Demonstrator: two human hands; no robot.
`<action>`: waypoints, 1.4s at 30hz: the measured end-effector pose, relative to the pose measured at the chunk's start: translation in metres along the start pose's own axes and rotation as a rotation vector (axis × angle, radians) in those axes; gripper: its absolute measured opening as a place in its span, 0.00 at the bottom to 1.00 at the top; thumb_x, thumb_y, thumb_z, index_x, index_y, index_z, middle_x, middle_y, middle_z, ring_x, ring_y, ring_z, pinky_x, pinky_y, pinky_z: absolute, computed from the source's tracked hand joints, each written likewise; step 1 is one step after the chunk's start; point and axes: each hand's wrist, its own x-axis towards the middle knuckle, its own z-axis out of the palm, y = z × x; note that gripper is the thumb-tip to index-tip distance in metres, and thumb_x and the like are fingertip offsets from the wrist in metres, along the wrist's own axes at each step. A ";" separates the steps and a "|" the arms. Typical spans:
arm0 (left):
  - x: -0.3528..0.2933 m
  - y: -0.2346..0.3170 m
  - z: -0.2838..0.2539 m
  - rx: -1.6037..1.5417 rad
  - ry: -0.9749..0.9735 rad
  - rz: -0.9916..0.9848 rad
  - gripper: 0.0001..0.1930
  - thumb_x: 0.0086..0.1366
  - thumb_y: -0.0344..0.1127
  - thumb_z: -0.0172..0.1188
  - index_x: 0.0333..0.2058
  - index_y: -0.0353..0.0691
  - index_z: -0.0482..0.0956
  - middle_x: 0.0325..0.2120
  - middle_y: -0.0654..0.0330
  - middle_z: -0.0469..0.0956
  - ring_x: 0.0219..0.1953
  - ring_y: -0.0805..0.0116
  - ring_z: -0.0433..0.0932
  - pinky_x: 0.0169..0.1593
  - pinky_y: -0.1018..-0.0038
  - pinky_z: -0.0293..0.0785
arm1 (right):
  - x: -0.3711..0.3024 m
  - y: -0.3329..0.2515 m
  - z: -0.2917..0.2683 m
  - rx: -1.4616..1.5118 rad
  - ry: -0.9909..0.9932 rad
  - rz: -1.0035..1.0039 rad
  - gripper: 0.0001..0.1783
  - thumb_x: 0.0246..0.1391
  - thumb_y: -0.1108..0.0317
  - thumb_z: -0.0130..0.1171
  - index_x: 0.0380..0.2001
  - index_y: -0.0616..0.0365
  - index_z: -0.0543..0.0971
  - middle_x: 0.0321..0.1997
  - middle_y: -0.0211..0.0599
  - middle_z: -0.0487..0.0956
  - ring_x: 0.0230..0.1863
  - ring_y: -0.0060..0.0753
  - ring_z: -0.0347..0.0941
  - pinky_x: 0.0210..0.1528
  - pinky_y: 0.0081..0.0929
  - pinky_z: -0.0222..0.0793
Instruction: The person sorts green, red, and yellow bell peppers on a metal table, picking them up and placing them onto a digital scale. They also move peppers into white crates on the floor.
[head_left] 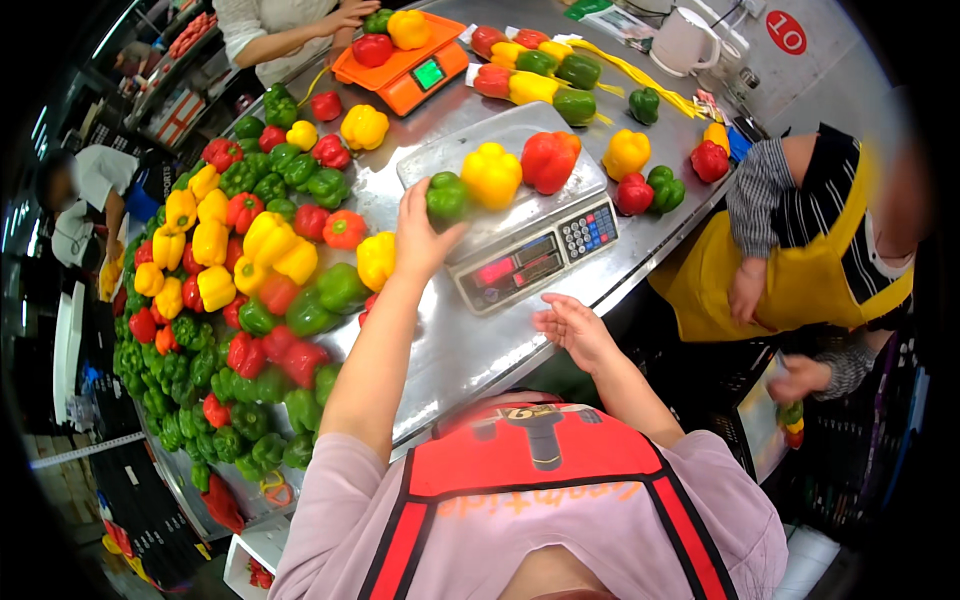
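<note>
Head view, and all eyes go to the person's left hand (424,236), out over the counter scale (548,262)! Right up against its fingertips sits the green pepper (447,196), on the far side of the palm, just over the left end of the metal pan (500,130). Fingers lie along the pepper's left flank, thumb spread on the near side: a loose, half-curled cup, and whether it bears any weight I can't tell. No real long axis to speak of, the pepper is nearly as broad as it is tall. The left hand is clearly the nearer one; the right hand (575,328) hangs at the table's edge, palm half up, fingers parted, nothing in it.

Look at that line-up: green, then a plump yellow pepper (491,176), then a red pepper (550,162), angling away to the right. Skins waxy and taut, lobes bulging, lights glinting off them! Brushed, scuffed metal under them, smooth steel table (425,335) below, and a knobbly pepper heap (210,250) spilling across the left side.
</note>
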 end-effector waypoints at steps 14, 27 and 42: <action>-0.189 -0.046 -0.088 0.500 0.104 -0.180 0.30 0.53 0.37 0.66 0.54 0.37 0.68 0.55 0.46 0.67 0.56 0.45 0.65 0.59 0.56 0.61 | 0.014 0.047 -0.024 -0.646 -0.046 0.021 0.19 0.57 0.62 0.57 0.49 0.60 0.73 0.35 0.33 0.79 0.26 0.23 0.78 0.27 0.19 0.67; -0.212 -0.055 -0.070 0.377 -0.140 -0.514 0.49 0.52 0.38 0.65 0.67 0.40 0.43 0.41 0.44 0.76 0.42 0.44 0.75 0.47 0.57 0.71 | 0.019 0.042 -0.023 -0.641 -0.059 0.057 0.21 0.56 0.62 0.57 0.51 0.60 0.72 0.36 0.36 0.79 0.24 0.25 0.78 0.25 0.20 0.67; -0.260 -0.033 -0.172 0.152 0.581 -0.507 0.31 0.57 0.30 0.63 0.59 0.37 0.64 0.51 0.50 0.72 0.50 0.58 0.73 0.52 0.66 0.69 | 0.082 -0.118 0.114 -1.643 0.138 -1.440 0.34 0.41 0.58 0.69 0.53 0.55 0.71 0.56 0.43 0.71 0.61 0.48 0.62 0.62 0.46 0.54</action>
